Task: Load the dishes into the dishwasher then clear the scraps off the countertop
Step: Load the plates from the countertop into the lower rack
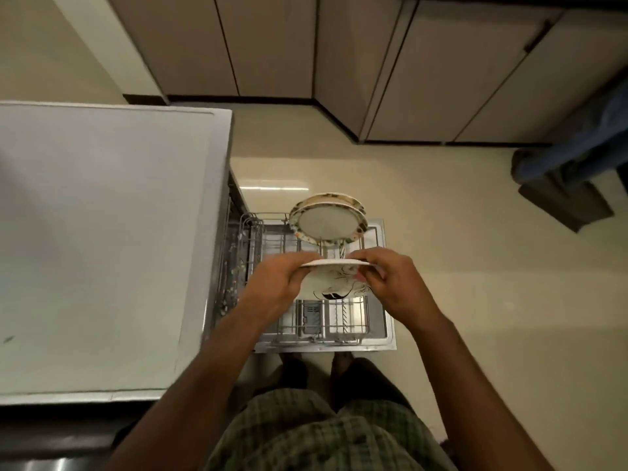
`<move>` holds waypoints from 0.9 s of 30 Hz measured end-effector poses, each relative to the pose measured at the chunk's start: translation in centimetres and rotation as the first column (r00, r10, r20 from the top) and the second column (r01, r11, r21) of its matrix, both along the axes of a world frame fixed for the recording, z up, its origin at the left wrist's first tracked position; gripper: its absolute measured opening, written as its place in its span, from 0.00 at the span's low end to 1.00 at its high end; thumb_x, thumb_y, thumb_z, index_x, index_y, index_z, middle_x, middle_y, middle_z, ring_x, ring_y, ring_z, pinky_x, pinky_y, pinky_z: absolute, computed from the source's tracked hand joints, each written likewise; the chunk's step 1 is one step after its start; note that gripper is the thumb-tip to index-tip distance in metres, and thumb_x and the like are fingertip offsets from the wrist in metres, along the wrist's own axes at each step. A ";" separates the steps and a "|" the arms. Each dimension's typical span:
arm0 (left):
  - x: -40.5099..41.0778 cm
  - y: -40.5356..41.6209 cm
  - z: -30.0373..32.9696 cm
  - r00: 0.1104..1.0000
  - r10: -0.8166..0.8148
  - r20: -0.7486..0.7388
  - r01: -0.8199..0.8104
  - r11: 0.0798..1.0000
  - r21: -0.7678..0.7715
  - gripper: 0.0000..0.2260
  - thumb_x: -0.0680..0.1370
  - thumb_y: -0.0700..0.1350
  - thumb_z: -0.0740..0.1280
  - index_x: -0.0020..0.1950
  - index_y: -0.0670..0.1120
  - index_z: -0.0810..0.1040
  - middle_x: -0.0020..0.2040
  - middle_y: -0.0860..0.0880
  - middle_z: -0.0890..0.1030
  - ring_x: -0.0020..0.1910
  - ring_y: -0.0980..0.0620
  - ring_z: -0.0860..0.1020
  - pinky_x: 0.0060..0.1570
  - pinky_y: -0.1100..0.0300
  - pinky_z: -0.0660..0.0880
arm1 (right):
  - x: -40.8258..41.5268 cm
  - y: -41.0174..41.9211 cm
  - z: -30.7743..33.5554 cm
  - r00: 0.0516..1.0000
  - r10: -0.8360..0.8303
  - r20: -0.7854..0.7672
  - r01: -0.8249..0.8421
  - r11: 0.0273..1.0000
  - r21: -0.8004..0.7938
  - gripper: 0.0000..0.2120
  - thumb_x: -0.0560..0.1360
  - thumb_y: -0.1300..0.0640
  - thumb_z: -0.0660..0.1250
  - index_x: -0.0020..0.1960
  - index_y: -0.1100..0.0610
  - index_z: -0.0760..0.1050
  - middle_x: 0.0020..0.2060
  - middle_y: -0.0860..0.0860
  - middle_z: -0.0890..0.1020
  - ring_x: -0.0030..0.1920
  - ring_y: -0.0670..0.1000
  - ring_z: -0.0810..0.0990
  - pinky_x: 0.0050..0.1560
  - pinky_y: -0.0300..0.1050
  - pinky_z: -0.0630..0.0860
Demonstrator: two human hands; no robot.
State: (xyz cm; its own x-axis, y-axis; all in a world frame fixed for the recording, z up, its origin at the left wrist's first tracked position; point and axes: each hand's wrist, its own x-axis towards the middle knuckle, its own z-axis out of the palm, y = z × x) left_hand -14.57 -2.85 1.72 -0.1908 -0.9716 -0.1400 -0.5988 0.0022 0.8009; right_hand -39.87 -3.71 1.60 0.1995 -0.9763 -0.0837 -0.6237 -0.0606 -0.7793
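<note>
I hold a white plate (334, 280) with a dark line drawing, tilted so its rim faces up, above the pulled-out dishwasher rack (317, 329). My left hand (278, 287) grips its left edge and my right hand (390, 283) pinches its right edge. Two plates with patterned rims (326, 222) stand upright in the far part of the rack. The open dishwasher door (387, 334) lies under the rack.
A white countertop (102, 239) fills the left side, with a small dark scrap (8, 338) near its left edge. Beige cabinets (373, 62) line the far wall. Dark cloth (571, 178) lies on the floor at right. My feet stand just before the door.
</note>
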 end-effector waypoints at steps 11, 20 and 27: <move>-1.3 -3.3 -9.6 0.983 -0.003 0.183 -0.046 0.964 0.263 0.14 0.83 0.38 0.66 0.66 0.51 0.83 0.56 0.52 0.86 0.51 0.55 0.81 0.57 0.56 0.79 | -3.3 0.3 -10.1 0.978 -0.173 0.115 0.156 0.978 0.141 0.16 0.81 0.69 0.68 0.61 0.52 0.86 0.56 0.42 0.86 0.60 0.50 0.84 0.60 0.56 0.82; -3.8 -7.6 -18.6 0.983 0.135 0.124 -0.166 0.941 0.296 0.16 0.83 0.38 0.66 0.63 0.55 0.85 0.57 0.55 0.86 0.50 0.59 0.83 0.48 0.67 0.78 | -4.8 -4.1 -20.2 0.963 -0.212 0.168 0.173 0.961 0.217 0.16 0.82 0.69 0.67 0.61 0.53 0.86 0.56 0.44 0.87 0.60 0.47 0.83 0.60 0.38 0.78; -5.4 -13.2 -24.8 0.983 0.168 0.080 -0.181 0.964 0.193 0.16 0.82 0.35 0.68 0.65 0.50 0.84 0.58 0.52 0.85 0.42 0.64 0.80 0.38 0.72 0.75 | -6.7 -11.0 -26.7 0.977 -0.154 0.148 0.141 0.985 0.096 0.14 0.81 0.69 0.68 0.62 0.57 0.86 0.57 0.47 0.86 0.60 0.44 0.83 0.60 0.41 0.79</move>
State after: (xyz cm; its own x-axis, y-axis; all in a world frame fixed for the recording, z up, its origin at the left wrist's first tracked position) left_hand -19.96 -16.09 -23.10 -0.0056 -0.9405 -0.3399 -0.6243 -0.2622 0.7359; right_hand -46.56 -14.70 -25.08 0.0710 -0.9866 -0.1469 -0.4924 0.0935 -0.8653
